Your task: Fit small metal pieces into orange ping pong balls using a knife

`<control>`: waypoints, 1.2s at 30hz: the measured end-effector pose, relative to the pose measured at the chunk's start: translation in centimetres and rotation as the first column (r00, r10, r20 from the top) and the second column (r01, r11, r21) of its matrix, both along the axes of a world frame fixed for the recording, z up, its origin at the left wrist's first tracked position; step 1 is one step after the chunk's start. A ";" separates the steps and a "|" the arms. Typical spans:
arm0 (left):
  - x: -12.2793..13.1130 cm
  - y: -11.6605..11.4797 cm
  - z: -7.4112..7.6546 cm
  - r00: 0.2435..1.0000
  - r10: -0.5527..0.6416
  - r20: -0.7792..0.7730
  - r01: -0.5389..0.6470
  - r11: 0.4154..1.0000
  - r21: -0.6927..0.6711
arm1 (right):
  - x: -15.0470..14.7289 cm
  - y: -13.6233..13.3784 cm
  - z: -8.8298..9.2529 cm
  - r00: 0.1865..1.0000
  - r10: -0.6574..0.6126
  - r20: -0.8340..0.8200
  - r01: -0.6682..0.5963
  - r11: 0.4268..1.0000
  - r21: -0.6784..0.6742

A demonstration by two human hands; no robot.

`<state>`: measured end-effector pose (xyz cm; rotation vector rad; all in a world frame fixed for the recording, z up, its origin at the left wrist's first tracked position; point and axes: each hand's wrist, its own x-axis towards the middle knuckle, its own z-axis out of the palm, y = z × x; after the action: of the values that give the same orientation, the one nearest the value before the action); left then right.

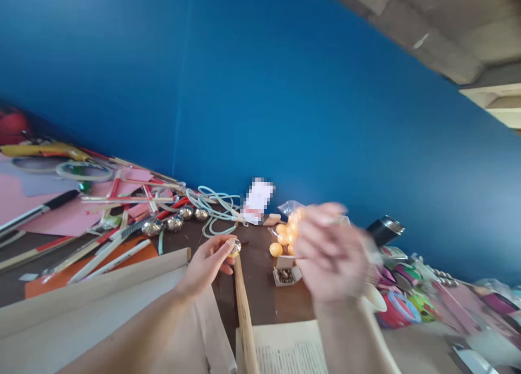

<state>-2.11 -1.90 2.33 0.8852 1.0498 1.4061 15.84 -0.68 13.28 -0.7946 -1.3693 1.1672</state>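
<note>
My left hand (209,262) pinches a small shiny silver ball (235,247) between thumb and fingers, just above the far end of a wooden stick (244,319). Whether ball and stick touch, I cannot tell. My right hand (331,249) is raised over the right of the desk and smeared by motion; its fingers look bent, but what they hold, if anything, does not show. Just left of it lie several yellow balls (275,249), some in a clear plastic bag (290,207). A small open box (280,281) of tiny metal pieces stands in front of them.
More silver balls (174,222) lie left, beside a coiled pale cord (211,200), pens and pink paper. An open cardboard box (122,314) fills the front left. A printed page (288,347) lies in front. Right stand a black bottle (385,230) and colourful pouches (401,309). A blue wall (264,92) rises behind.
</note>
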 end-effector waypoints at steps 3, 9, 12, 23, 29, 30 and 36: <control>-0.3 0.5 -0.4 0.990 0.010 0.139 -0.012 1.000 0.010 | -2.2 1.2 -3.0 0.922 0.158 -0.353 -0.220 0.965 -0.142; -0.4 0.8 -0.6 0.949 -0.005 0.316 0.002 1.000 0.009 | -3.4 1.8 -10.2 0.894 0.178 -0.411 -0.298 0.922 -0.249; -0.2 0.5 -0.2 0.947 -0.014 0.321 0.016 1.000 -0.004 | -3.4 1.7 -11.3 0.914 0.182 -0.363 -0.287 0.922 -0.262; 0.8 0.1 -0.4 0.965 -0.041 -0.258 0.061 0.996 0.068 | -3.7 2.1 -12.1 0.924 0.205 -0.324 -0.316 0.886 -0.341; 0.5 0.4 -1.0 0.819 0.211 -0.534 -0.038 0.948 0.317 | -4.0 2.5 -12.5 0.948 0.179 -0.264 -0.267 0.899 -0.348; 0.5 0.4 -1.0 0.797 0.250 -0.550 -0.049 0.934 0.355 | -4.1 2.6 -12.4 0.954 0.171 -0.245 -0.251 0.904 -0.347; 0.6 0.5 -1.1 0.767 0.275 -0.579 -0.079 0.937 0.341 | -3.9 2.8 -12.4 0.989 0.129 -0.079 -0.146 0.949 -0.280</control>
<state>-1.54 -1.37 1.20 1.5837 1.4667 1.4908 11.95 2.09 0.84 -0.8696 -1.2378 1.5101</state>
